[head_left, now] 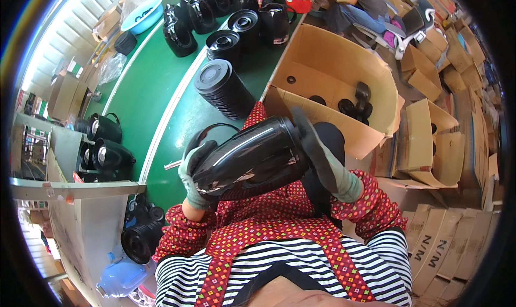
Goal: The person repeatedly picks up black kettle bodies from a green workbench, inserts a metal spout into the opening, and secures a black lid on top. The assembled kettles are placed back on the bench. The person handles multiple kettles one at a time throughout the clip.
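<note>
Through my feed, I see the black jug slanting lengthwise up rightward, the left hand clasping its lower end, the right hand straight-fingered against its upper.

Workshop, prob. small-scale assy.: a long grn. bench carries a cluster of similar blk. jugs & stacks of blk. round parts, way more than any home'd need. Open cardboard ctn. w/ loose blk. pcs. inside stands right by bench, more open boxes & flat ctns. crowd the RH side, & another person sits in bkgd.
</note>
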`<control>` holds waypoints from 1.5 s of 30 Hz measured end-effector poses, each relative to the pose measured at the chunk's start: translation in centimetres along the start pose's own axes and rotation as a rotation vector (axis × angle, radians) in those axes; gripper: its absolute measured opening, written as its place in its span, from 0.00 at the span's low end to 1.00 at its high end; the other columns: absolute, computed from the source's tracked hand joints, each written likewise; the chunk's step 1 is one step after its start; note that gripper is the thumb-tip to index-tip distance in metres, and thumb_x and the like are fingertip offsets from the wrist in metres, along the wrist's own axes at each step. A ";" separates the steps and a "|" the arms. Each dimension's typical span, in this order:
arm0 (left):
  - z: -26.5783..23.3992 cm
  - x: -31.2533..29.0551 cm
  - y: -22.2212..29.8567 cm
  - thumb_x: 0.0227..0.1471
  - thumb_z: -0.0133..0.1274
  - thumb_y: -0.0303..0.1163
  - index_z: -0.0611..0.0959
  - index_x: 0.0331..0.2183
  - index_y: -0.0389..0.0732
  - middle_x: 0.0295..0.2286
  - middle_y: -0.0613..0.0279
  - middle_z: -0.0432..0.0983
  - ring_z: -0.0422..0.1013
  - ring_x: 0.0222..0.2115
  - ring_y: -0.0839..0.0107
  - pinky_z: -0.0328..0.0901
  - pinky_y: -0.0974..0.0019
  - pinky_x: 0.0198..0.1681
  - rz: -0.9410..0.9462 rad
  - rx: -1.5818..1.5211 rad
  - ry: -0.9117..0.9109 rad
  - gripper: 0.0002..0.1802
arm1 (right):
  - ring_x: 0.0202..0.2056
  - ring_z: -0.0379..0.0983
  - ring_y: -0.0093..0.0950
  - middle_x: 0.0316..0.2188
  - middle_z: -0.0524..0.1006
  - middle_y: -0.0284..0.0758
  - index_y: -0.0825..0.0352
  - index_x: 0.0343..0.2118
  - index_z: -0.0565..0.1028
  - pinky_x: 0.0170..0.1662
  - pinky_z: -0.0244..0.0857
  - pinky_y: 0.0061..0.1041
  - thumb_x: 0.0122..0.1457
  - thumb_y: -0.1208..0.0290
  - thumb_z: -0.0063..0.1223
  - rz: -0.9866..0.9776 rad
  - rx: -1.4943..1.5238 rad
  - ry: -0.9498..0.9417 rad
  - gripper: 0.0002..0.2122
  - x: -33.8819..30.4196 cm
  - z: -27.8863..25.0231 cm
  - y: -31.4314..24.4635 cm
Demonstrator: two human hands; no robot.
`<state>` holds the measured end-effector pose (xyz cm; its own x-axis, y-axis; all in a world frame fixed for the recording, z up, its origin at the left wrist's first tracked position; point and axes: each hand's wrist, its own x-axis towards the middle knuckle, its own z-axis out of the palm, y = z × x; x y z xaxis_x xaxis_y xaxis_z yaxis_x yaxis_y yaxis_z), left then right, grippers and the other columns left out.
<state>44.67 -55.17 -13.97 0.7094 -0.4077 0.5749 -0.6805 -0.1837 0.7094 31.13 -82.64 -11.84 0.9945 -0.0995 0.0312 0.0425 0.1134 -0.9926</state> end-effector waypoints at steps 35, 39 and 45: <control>-1.2 -4.1 -5.7 0.37 0.78 0.38 0.79 0.53 0.30 0.51 0.46 0.79 0.79 0.48 0.60 0.72 0.58 0.56 -0.264 -0.286 -0.335 0.42 | 0.75 0.48 0.42 0.75 0.51 0.48 0.72 0.74 0.52 0.74 0.46 0.35 0.71 0.54 0.49 -0.633 -0.076 -0.075 0.36 0.7 1.2 1.0; -2.3 2.9 3.1 0.44 0.75 0.36 0.81 0.50 0.32 0.48 0.39 0.80 0.81 0.47 0.49 0.74 0.52 0.54 0.135 0.102 -0.408 0.35 | 0.68 0.62 0.37 0.69 0.63 0.45 0.68 0.74 0.53 0.71 0.55 0.35 0.71 0.53 0.52 0.169 0.350 0.087 0.36 0.3 0.7 0.8; -1.3 1.6 1.7 0.41 0.77 0.39 0.80 0.50 0.30 0.50 0.41 0.79 0.81 0.44 0.56 0.74 0.54 0.54 -0.051 -0.122 -0.369 0.37 | 0.65 0.67 0.33 0.69 0.65 0.44 0.65 0.75 0.51 0.70 0.58 0.35 0.73 0.54 0.49 -0.109 0.371 -0.049 0.35 -1.2 -1.1 2.9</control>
<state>44.89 -54.97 -11.35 0.6132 -0.6990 0.3680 -0.6033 -0.1137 0.7894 29.98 -83.27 -14.89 0.9853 -0.0844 0.1486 0.1708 0.4555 -0.8737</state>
